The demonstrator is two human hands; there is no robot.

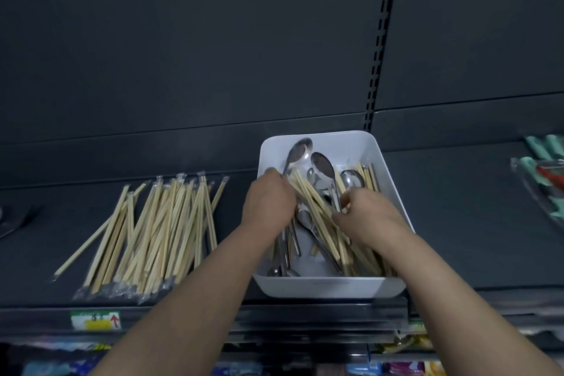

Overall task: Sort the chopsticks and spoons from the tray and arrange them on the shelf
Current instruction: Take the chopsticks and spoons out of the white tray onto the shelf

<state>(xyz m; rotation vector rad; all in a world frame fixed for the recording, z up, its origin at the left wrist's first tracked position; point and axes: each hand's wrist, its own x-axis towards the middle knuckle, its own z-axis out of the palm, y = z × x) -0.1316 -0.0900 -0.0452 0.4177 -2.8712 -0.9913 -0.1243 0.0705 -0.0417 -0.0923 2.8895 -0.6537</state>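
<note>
A white tray (323, 287) stands on the dark shelf (457, 223). It holds wrapped wooden chopsticks (314, 201) mixed with several metal spoons (323, 165). Both my hands are inside the tray. My left hand (268, 201) is closed around a bundle of the tray's chopsticks near their upper ends. My right hand (369, 217) pinches the same bundle lower down, its fingers curled around the sticks. A sorted pile of wrapped chopsticks (155, 232) lies fanned out on the shelf, left of the tray.
A dark utensil (15, 223) lies at the far left of the shelf. A clear tray with green and red items (546, 174) sits at the far right. A yellow price label (96, 319) hangs on the shelf's front rail. Packaged goods show below.
</note>
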